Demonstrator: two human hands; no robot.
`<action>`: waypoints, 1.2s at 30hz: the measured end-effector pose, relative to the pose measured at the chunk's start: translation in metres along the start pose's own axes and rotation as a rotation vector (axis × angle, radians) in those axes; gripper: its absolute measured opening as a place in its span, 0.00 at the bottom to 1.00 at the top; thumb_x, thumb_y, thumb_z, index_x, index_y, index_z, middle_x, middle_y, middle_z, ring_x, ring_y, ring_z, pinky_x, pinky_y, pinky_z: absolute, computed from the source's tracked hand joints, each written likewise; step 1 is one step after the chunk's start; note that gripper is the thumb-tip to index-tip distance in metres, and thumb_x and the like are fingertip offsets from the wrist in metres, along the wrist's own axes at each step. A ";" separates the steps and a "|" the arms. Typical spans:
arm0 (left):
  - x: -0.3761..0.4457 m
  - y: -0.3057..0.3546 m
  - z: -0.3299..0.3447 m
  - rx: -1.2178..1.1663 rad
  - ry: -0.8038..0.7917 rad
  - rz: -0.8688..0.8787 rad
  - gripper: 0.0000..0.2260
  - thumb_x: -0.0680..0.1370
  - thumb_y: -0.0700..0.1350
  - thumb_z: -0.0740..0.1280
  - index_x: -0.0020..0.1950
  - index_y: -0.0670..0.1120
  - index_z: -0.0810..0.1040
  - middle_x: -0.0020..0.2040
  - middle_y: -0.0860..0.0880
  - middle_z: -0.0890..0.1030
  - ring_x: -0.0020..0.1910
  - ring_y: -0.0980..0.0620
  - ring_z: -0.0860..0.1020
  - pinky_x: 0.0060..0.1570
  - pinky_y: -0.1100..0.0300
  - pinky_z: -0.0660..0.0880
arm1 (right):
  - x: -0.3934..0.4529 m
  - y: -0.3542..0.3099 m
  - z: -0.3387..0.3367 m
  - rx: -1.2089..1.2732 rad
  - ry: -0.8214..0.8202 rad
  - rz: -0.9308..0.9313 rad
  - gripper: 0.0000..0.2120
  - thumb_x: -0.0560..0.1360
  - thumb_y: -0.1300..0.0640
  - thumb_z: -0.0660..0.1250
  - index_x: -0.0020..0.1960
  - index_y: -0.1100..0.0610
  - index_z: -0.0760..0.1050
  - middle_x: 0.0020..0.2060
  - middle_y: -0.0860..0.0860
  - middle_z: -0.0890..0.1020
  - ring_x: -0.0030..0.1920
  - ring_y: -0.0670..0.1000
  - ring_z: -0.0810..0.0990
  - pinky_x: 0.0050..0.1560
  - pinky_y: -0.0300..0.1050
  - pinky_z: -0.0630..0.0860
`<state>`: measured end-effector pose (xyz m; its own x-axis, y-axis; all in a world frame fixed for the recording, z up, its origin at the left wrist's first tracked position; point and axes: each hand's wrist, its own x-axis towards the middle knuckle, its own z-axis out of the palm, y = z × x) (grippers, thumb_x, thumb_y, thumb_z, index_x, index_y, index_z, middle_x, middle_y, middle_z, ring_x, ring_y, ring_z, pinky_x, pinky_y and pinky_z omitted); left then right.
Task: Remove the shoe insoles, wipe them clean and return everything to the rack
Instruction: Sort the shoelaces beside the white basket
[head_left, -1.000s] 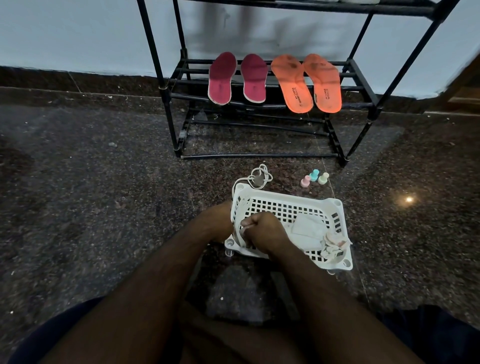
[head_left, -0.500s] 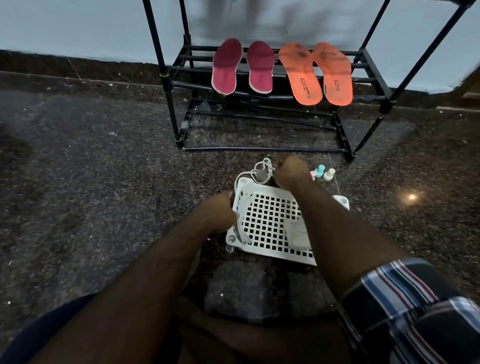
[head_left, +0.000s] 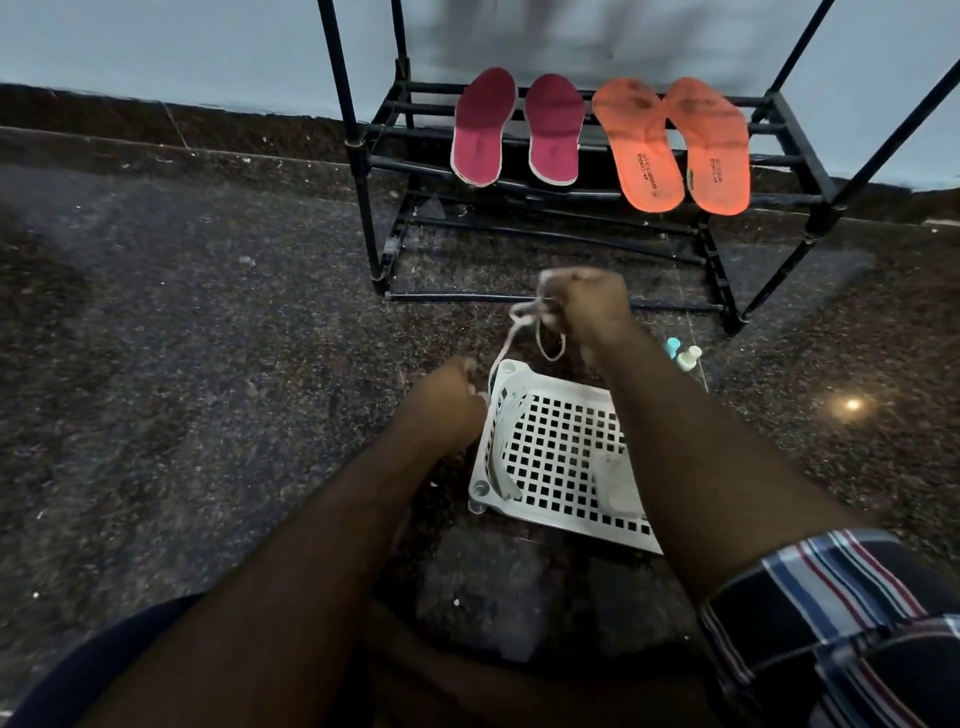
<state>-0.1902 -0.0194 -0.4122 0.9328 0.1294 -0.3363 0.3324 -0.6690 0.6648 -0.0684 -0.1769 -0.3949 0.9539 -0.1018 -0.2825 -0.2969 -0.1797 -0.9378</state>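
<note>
Two dark pink insoles (head_left: 483, 127) (head_left: 554, 130) and two orange insoles (head_left: 638, 143) (head_left: 709, 145) lie side by side on the lower shelf of the black metal rack (head_left: 363, 208). On the floor in front stands a white perforated plastic basket (head_left: 545, 457). My left hand (head_left: 447, 402) grips the basket's left rim. My right hand (head_left: 587, 306) is lifted beyond the basket's far edge, fingers curled round a bundle of white laces (head_left: 530, 322) that trail down to the basket. A pale cloth (head_left: 615, 483) lies inside the basket, partly hidden by my right forearm.
Small pastel bottles (head_left: 683, 356) stand on the dark speckled floor right of my right hand. The rack's bottom bar (head_left: 467, 297) runs just behind my right hand. A light reflection (head_left: 852, 404) shows on the floor at right. The wall is behind the rack.
My right hand left the inside of the basket, reached past its far edge, took hold of the white laces and lifted them. My left hand stayed on the basket's rim.
</note>
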 end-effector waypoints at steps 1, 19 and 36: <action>0.000 0.001 -0.001 -0.036 0.017 -0.008 0.24 0.80 0.47 0.66 0.76 0.47 0.67 0.58 0.48 0.81 0.57 0.46 0.79 0.60 0.49 0.77 | -0.011 -0.014 0.000 0.182 -0.036 0.001 0.02 0.75 0.65 0.69 0.45 0.61 0.80 0.41 0.60 0.84 0.35 0.51 0.82 0.30 0.38 0.79; -0.022 0.021 -0.034 -0.775 -0.005 0.119 0.08 0.80 0.41 0.68 0.47 0.51 0.85 0.43 0.52 0.86 0.43 0.50 0.78 0.36 0.61 0.70 | -0.117 -0.049 -0.015 0.286 -0.276 -0.028 0.11 0.76 0.70 0.64 0.55 0.60 0.80 0.43 0.59 0.84 0.29 0.49 0.75 0.25 0.38 0.73; -0.039 0.028 -0.056 -1.323 -0.379 0.053 0.10 0.74 0.45 0.60 0.41 0.45 0.80 0.37 0.48 0.76 0.31 0.52 0.72 0.36 0.57 0.70 | -0.140 -0.023 -0.018 0.346 -0.244 0.018 0.09 0.81 0.65 0.61 0.55 0.59 0.79 0.41 0.57 0.81 0.40 0.52 0.84 0.40 0.43 0.83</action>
<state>-0.2091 -0.0022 -0.3431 0.9248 -0.2228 -0.3085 0.3805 0.5491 0.7441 -0.1965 -0.1762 -0.3303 0.9435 0.1405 -0.3000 -0.3209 0.1630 -0.9330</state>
